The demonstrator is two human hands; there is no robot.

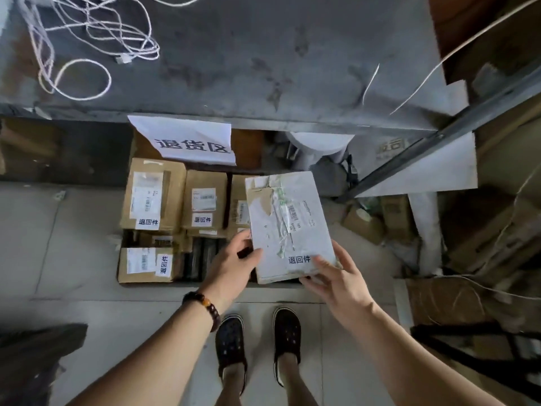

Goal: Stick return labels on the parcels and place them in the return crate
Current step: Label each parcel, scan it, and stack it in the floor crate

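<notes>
I hold a flat white parcel (288, 227) over the right side of the return crate (140, 148), a cardboard box on the floor with a white sign (187, 139) on its back flap. The parcel bears torn tape, a shipping label and a white return label (299, 259) near its lower edge. My left hand (234, 265) grips its lower left edge. My right hand (336, 276) grips its lower right corner. Inside the crate lie several brown parcels (152, 194) (205, 200) (146, 263), each with a return label.
A grey table (263, 54) with tangled white cables (87, 39) overhangs the crate's back. Cardboard boxes (380, 218) and clutter crowd the floor to the right. A metal shelf rail (439, 136) slants at the right. My slippered feet (257, 341) stand on grey tiles.
</notes>
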